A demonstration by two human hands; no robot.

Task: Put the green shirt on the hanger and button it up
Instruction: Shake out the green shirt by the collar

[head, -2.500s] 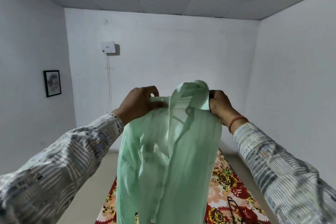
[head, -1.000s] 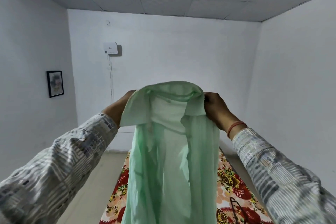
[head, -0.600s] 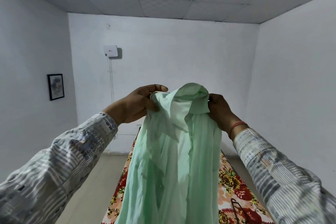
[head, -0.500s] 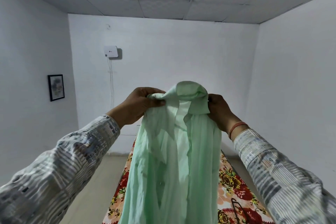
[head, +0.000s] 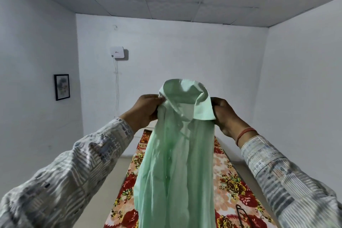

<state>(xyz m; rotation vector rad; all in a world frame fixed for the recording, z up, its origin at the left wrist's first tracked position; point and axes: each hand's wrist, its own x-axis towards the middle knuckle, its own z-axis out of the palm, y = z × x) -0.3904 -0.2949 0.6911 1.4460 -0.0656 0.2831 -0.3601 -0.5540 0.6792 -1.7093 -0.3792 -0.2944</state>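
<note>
Held green shirt (head: 175, 163) aloft by collar, left hand (head: 146, 111) and right hand (head: 223, 114) each closed in pinching grip; hung above floral bed (head: 233, 177); hanger (head: 240, 214) lay there unused; step seemingly opening collar; next: freeing hand, fetching hanger.

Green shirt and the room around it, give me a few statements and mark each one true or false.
1. Both hands hold the green shirt up by its collar. True: left hand, right hand.
2. The shirt is already on the hanger. False: the hanger lies on the floral sheet below.
3. A framed picture hangs on the left wall. True.
4. The right wrist is bare. False: it wears an orange band.
</note>
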